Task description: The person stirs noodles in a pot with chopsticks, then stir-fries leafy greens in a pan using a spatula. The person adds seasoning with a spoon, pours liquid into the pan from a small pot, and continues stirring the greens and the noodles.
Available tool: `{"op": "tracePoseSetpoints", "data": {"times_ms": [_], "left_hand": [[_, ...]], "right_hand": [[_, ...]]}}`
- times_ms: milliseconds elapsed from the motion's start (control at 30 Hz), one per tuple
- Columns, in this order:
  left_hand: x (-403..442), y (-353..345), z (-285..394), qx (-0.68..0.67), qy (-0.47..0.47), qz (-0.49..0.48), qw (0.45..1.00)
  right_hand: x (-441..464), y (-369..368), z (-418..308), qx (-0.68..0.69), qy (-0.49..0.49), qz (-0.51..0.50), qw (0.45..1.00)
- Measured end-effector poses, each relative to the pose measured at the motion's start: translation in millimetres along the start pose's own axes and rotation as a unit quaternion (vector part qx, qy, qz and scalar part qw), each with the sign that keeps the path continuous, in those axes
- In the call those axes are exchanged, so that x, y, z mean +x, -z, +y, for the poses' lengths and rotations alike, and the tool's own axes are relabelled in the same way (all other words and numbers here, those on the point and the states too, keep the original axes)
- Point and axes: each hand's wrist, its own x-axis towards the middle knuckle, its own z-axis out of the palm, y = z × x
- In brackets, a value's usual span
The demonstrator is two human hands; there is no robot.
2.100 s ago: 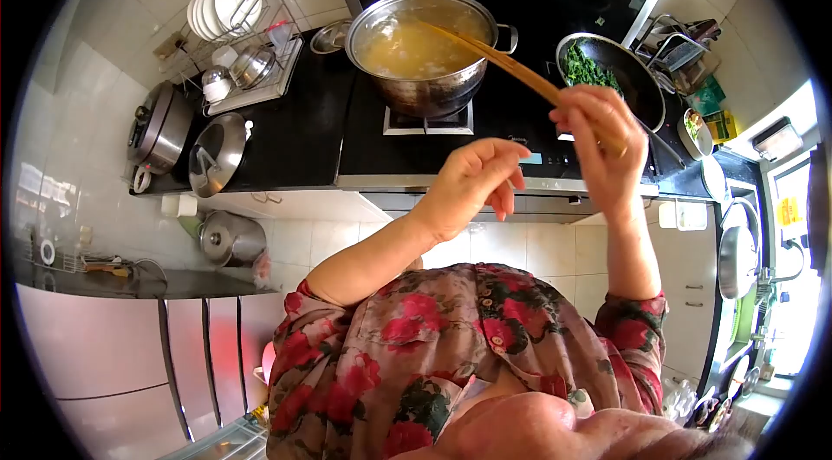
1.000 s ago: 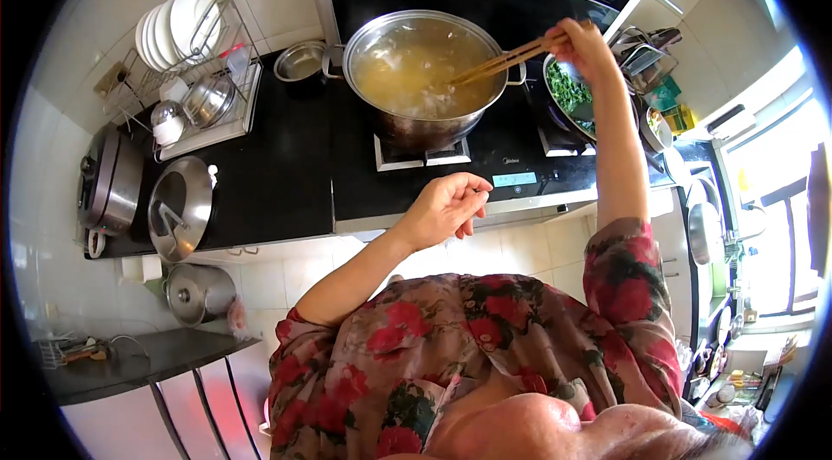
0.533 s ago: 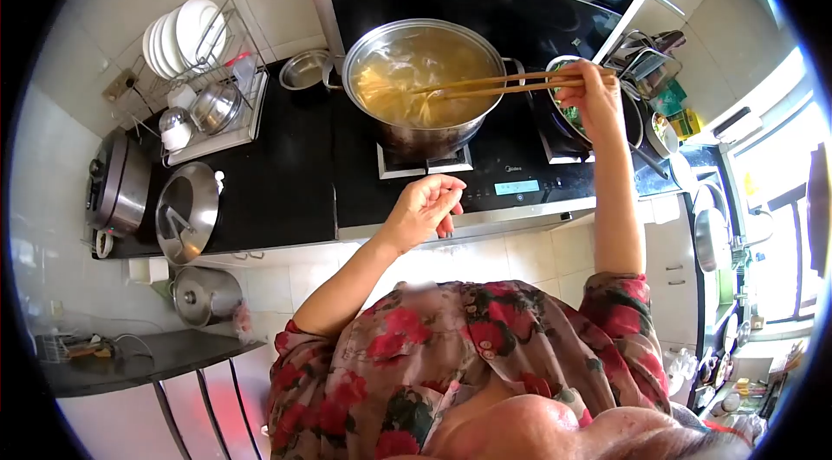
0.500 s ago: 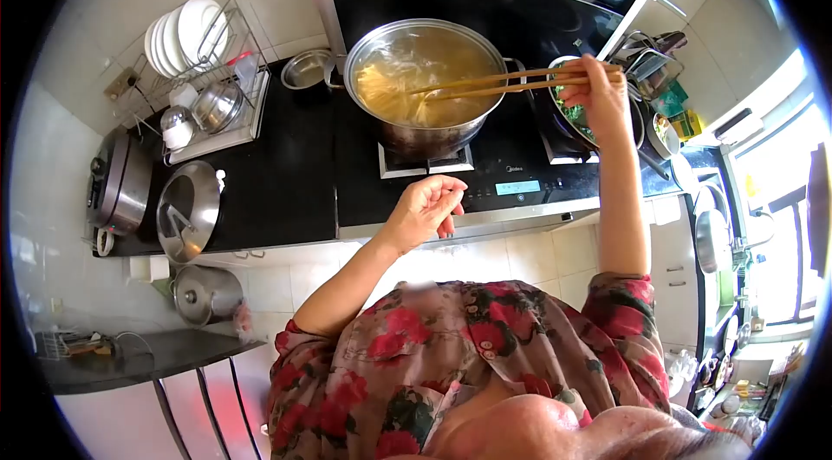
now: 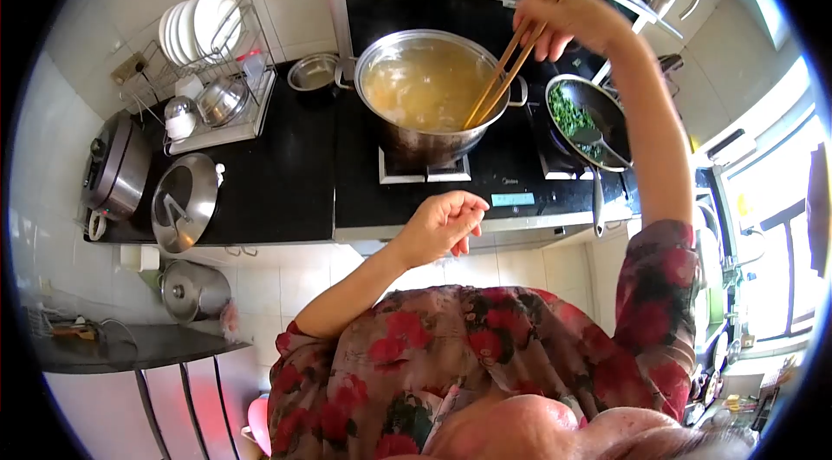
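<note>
A large steel pot (image 5: 431, 137) of cloudy yellow liquid stands on the left burner. Above its right side, my right hand (image 5: 568, 16) grips long wooden chopsticks (image 5: 510, 70), whose lower tips dip into the liquid near the pot's right wall. Steam or glare blurs what lies in the liquid. My left hand (image 5: 445, 226) hangs in front of the stove edge with curled fingers, thumb near the fingertips, and touches nothing that I can see. Right of the pot, a frying pan (image 5: 614, 117) holds chopped greens (image 5: 569, 113) and a dark spatula.
A small steel bowl (image 5: 313, 72) sits left of the pot. Farther left are a dish rack (image 5: 217, 126) with white plates, a steel lid (image 5: 185, 202) and a rice cooker (image 5: 118, 167). The range hood (image 5: 416, 18) rises behind; a lidded pot (image 5: 195, 290) is low at left.
My right hand has risen and moved forward, turning the chopsticks from nearly level to steep. Their tips have shifted right, and the pale strands seen in the pot are no longer distinct.
</note>
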Motion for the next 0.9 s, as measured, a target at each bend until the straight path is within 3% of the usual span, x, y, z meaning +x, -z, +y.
{"op": "tracePoseSetpoints", "data": {"times_ms": [133, 233, 333, 467, 700, 900], "left_hand": [[-8, 7, 3, 0.005, 0.017, 0.027, 0.999], [-11, 13, -2, 0.005, 0.01, 0.042, 0.999], [-10, 14, -8, 0.009, 0.001, 0.05, 0.999], [-11, 14, -8, 0.037, 0.029, 0.057, 0.997], [-12, 10, -22, 0.011, 0.045, 0.065, 0.997], [-6, 11, -24, 0.025, 0.052, 0.055, 0.997]], "right_hand": [[-1, -21, 13, 0.018, -0.032, -0.081, 0.996], [-41, -40, 32, -0.019, 0.044, -0.121, 0.992], [-68, -68, 51, -0.14, 0.237, -0.086, 0.958], [-67, -114, 74, -0.224, 0.328, -0.011, 0.918], [-56, -139, 98, -0.357, 0.359, -0.006, 0.862], [-69, -146, 103, -0.381, 0.385, 0.051, 0.839]]}}
